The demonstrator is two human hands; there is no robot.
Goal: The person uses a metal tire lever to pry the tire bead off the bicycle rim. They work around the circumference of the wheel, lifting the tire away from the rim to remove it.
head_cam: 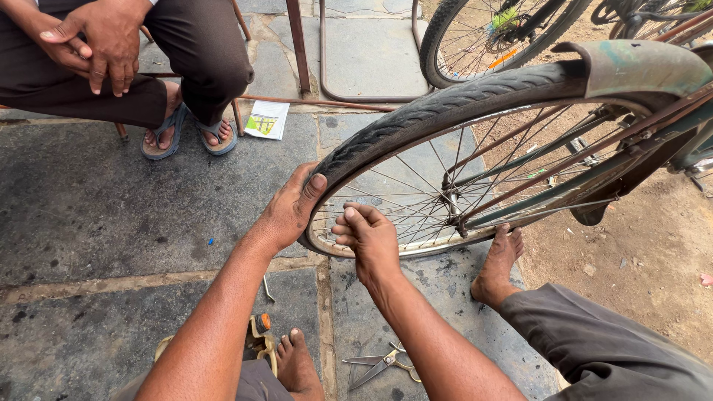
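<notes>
A bicycle wheel with a black tyre (pixel 416 119), thin spokes and a metal rim (pixel 438 246) stands in front of me under a worn green mudguard (pixel 639 67). My left hand (pixel 290 212) grips the tyre at its left lower curve, thumb over the tread. Beside it, my right hand (pixel 368 238) has its fingers curled and pinched against the rim just inside the tyre. What the fingertips hold is too small to tell. My bare feet (pixel 501 263) rest on the stone floor below the wheel.
Scissors (pixel 382 365) lie on the stone by my right forearm, a small metal tool (pixel 267 288) near my left arm. A seated person in sandals (pixel 189 134) is at the upper left, hands folded. A second bicycle wheel (pixel 490 33) stands behind. Sandy ground lies right.
</notes>
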